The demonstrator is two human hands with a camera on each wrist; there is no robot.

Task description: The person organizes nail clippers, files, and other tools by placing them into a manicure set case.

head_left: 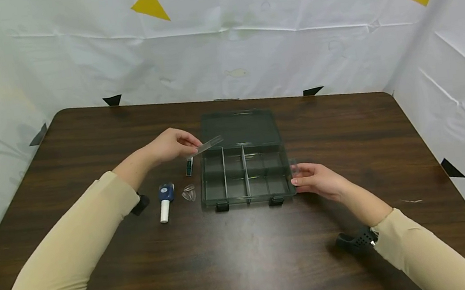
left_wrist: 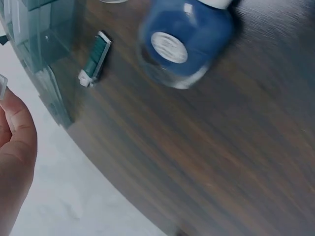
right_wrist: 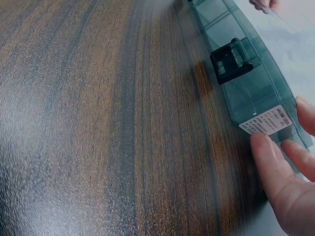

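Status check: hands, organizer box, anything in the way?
Left hand pinches clear divider strip above open organizer box. Right hand steadies box's right side. Small items lie left of the box, not in the way.

One open smoky-grey translucent plastic organizer box (head_left: 245, 173), two black latches on its front edge. Three clear dividers standing inside box. One loose clear plastic divider strip (head_left: 207, 145). One blue-and-white nail polish bottle (head_left: 165, 200). One small dark green rectangular piece (head_left: 188, 167). Two clear teardrop-shaped pads (head_left: 188, 192). Two hands: left hand (head_left: 172, 144), right hand (head_left: 318, 180). One dark brown wooden table (head_left: 249, 261). Two yellow triangles on white backdrop.
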